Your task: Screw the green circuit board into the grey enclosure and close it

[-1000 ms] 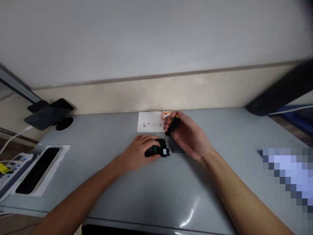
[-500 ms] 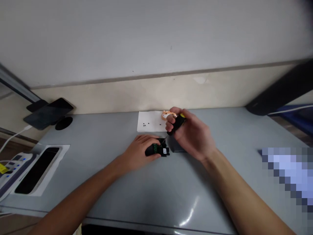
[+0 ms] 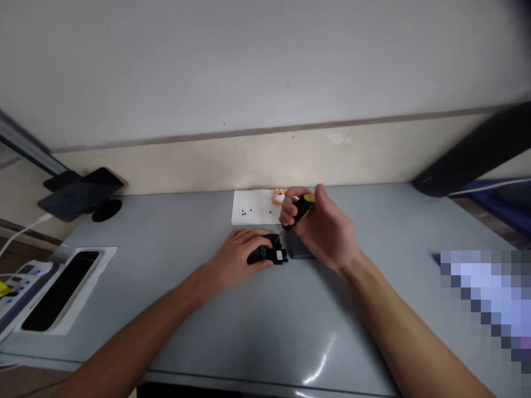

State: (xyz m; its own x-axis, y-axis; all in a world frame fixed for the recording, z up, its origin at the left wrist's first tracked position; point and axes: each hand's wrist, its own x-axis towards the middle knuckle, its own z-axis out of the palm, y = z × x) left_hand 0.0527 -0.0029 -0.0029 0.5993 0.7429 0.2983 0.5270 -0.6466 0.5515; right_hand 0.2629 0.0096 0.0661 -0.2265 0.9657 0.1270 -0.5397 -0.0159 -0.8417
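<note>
My left hand [image 3: 238, 255] rests on the grey table [image 3: 257, 320], fingers curled round a small black device [image 3: 269, 255] with a green circuit board and a white label showing. My right hand [image 3: 326, 229] is closed round a black screwdriver with a yellow cap [image 3: 297, 211], held tilted, its thin tip pointing down at the device. A dark grey block [image 3: 299, 250] lies just right of the device, partly hidden by my right hand. Behind them lies a white paper sheet [image 3: 253, 207] with several tiny black screws [image 3: 245, 211] on it.
A small orange and white figure [image 3: 279, 195] sits at the paper's far edge. At the far left are a dark phone on a stand [image 3: 81, 193] and a black round pad [image 3: 107, 210]. A phone in a white tray [image 3: 58, 290] and a power strip [image 3: 19, 279] lie front left.
My right hand has shifted slightly right and turned the screwdriver handle over the device. My left hand and the device have stayed put.
</note>
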